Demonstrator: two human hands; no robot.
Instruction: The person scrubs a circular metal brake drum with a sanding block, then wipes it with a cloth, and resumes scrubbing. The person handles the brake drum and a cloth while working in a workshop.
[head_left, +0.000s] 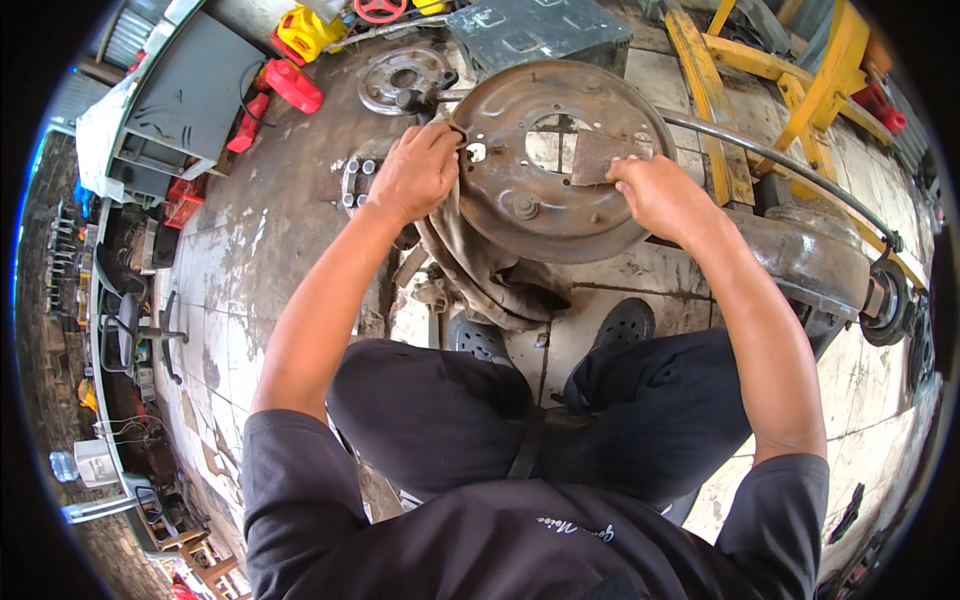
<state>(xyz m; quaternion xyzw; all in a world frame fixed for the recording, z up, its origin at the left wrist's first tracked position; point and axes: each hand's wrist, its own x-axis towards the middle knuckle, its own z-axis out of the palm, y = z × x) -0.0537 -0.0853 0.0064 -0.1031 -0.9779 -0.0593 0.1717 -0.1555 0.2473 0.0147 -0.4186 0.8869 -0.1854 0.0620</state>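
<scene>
A round, brown, rust-stained brake backing plate (500, 215) with bolt holes and a large centre opening stands in front of me. My left hand (415, 172) is closed at its left rim, fingers curled over the edge. A grey-brown rag (490, 280) hangs from under that hand, below the plate; how much of it the fingers hold is hidden. My right hand (660, 195) pinches a brown square of sandpaper (598, 158) between thumb and fingers. The sheet lies over the right side of the centre opening; whether it touches the plate I cannot tell.
A metal rod (790, 170) runs from behind the plate to a greasy axle housing (810, 250) at right. Yellow steel stands (700, 100) rise behind. A dark green metal box (540, 35), another round plate (403, 80) and red containers (292, 86) sit at the back.
</scene>
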